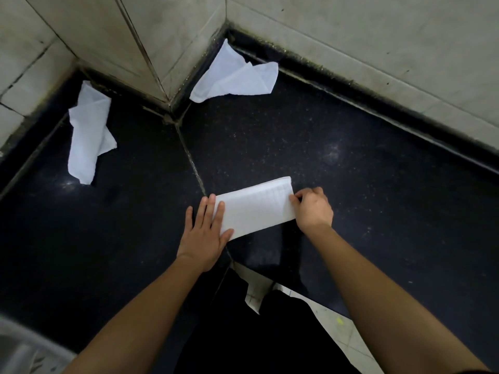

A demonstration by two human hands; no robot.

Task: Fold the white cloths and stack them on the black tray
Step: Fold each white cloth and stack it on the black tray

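A folded white cloth [256,207] lies as a narrow rectangle on the black counter [351,184], just in front of me. My left hand [206,230] rests flat with straight fingers on the cloth's left end. My right hand [313,207] pinches the cloth's right edge between curled fingers and thumb. Two more white cloths lie crumpled: one [235,74] in the far corner against the wall, the other [87,133] at the far left. No black tray is in view.
Grey tiled walls [351,49] close the counter at the back, and a wall column [121,44] juts in between the two crumpled cloths. The counter's front edge runs near my body, with pale floor tiles [337,327] below. A pale blurred object [24,349] fills the bottom left corner.
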